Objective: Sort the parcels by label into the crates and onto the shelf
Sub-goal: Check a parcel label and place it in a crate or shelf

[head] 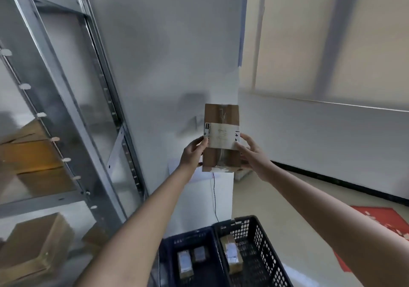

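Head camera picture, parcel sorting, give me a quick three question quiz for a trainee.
1. True or false: both hands hold the cardboard parcel up in the air.
2. How many parcels lie in the dark blue crate? A one, B two, C four.
3. Fill in: the metal shelf stands on the person's ___ side.

Key
1. True: the left hand and right hand grip its opposite edges.
2. B.
3. Left.
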Available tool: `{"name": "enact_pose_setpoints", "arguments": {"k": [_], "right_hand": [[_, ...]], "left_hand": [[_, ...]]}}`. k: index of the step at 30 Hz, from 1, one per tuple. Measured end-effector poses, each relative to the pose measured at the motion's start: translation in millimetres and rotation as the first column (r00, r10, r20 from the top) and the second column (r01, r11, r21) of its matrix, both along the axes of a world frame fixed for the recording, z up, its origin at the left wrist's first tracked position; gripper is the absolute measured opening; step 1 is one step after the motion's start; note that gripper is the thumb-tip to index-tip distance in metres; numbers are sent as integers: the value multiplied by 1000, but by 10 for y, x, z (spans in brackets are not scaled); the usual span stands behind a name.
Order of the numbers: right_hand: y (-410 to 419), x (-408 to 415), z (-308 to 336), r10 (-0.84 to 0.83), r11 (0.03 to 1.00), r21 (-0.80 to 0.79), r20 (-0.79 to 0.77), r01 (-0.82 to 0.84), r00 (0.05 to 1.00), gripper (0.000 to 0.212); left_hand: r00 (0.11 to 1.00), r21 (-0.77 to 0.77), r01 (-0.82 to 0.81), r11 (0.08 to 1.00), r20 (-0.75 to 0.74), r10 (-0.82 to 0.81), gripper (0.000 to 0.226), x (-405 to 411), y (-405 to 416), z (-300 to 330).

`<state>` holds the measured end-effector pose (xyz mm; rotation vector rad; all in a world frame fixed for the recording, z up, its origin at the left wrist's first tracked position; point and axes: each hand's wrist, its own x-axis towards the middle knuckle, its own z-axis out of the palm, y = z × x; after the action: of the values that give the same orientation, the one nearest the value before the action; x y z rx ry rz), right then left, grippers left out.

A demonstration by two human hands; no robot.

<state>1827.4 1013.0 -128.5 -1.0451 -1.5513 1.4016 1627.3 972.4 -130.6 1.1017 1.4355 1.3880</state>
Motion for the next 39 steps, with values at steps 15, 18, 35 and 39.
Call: {"name": "enact_pose_setpoints", "arguments": {"k": [15, 18, 35, 39], "right_hand": [[-653, 191, -883, 273, 953, -123, -39, -276, 961, 42], [-664, 115, -1137, 295, 946, -128, -37, -297, 955, 45], [-28, -609, -4976, 244, 946, -238, 83, -219, 966, 42], [86, -746, -6052, 241, 940, -269, 90, -209, 966, 40]], "left_hand": [[966, -84, -259, 962, 4, 260, 37, 294, -1096, -935], [961, -73, -275, 959, 3, 276, 40, 237, -1123, -1216], [982, -145, -181, 973, -85, 170, 46, -409, -467, -5093], [972, -157, -216, 964, -129, 197, 47, -534, -380, -6134]]}}
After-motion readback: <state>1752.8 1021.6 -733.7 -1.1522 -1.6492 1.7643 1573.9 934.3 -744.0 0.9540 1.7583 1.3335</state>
